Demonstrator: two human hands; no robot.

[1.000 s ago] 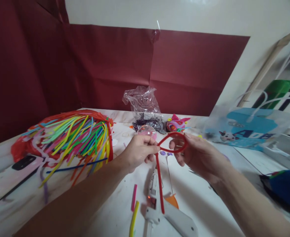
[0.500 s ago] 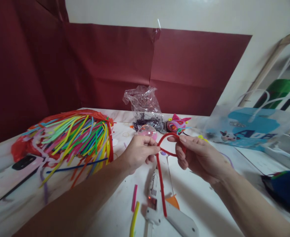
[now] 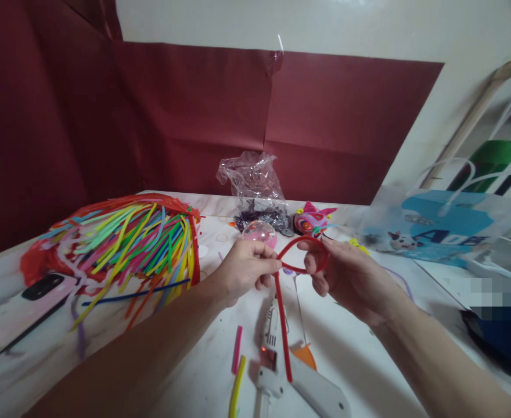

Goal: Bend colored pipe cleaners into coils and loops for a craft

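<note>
A red pipe cleaner (image 3: 284, 325) is bent into a loop, and its straight tail hangs down. My left hand (image 3: 250, 268) pinches it where the loop crosses the tail. At the loop's right side, my right hand (image 3: 346, 276) has its thumb and curled fingers on the bend. Under the tail lies a white glue gun (image 3: 320, 392) with a small red light, and an orange piece (image 3: 304, 355) beside it. Just behind my left hand sits a clear and pink ball (image 3: 259, 231). A short pink stick (image 3: 237, 348) and a yellow stick (image 3: 237, 386) lie in front.
On the left, many coloured pipe cleaners (image 3: 151, 244) spread from a red wrapper, near a pink phone (image 3: 38, 313). At the back stand a clear plastic bag (image 3: 255, 180) and a pink crafted figure (image 3: 314, 219). A translucent bag (image 3: 442, 223) stands at right.
The loop's right side has shifted slightly right and rounded out as my right hand's fingers moved along it. My left hand keeps its pinch in nearly the same place.
</note>
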